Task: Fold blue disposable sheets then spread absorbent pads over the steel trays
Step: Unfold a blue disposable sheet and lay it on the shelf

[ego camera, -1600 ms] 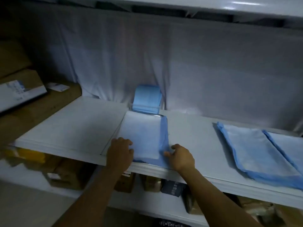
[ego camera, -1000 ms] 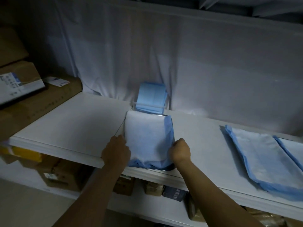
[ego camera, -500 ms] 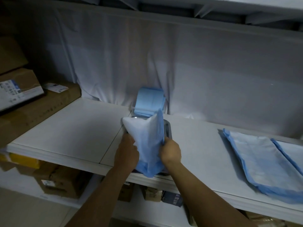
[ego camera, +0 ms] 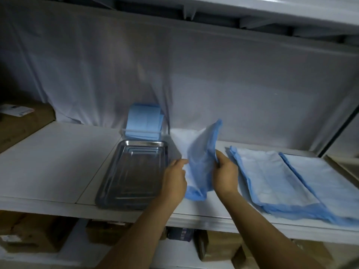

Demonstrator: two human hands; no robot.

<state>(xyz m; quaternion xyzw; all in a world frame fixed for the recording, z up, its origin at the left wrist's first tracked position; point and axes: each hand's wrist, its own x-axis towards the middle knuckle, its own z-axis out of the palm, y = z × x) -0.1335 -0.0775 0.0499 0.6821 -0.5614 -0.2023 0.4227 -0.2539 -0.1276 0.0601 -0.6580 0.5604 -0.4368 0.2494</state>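
A bare steel tray (ego camera: 134,171) lies on the white shelf (ego camera: 58,160), its near end at the shelf's front edge. Just right of it I hold a blue-and-white absorbent pad (ego camera: 200,158) raised and bunched above the shelf. My left hand (ego camera: 174,181) grips its left side and my right hand (ego camera: 225,175) pinches its right edge. Two more pads lie spread flat on the right, one nearer the middle (ego camera: 272,177) and one at the far right (ego camera: 326,183). A stack of folded blue sheets (ego camera: 143,123) stands in a clear holder behind the tray.
A white cloth (ego camera: 194,74) hangs across the back of the shelf. Cardboard boxes (ego camera: 23,123) sit at the left, and more boxes (ego camera: 35,233) fill the level below. An upper shelf (ego camera: 252,8) runs overhead.
The pad that lay over the tray has been gathered up by both hands, lifted off and carried to the right. The steel tray now lies uncovered.
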